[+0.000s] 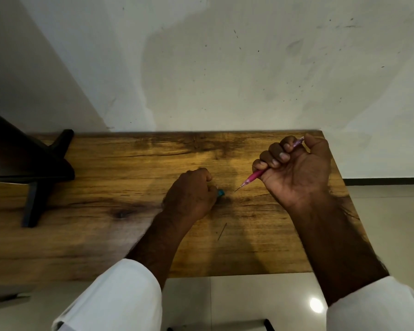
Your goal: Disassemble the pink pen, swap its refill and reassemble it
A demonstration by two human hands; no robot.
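Observation:
My right hand point(294, 168) is curled in a fist around the pink pen point(252, 177), held above the right part of the wooden table point(105, 168). The pen's tip points down and left, with a thin dark lead or refill sticking out of it. My left hand point(189, 195) rests knuckles-up on the table's middle, closed over a small teal piece point(221, 192) that peeks out at its right side. A thin dark rod point(222, 231) lies loose on the wood in front of my left hand.
A black stand point(34, 163) with angled legs occupies the table's left end. A white wall rises behind the table. The table's right edge runs just right of my right hand, with tiled floor point(380, 223) beyond it and below the near edge.

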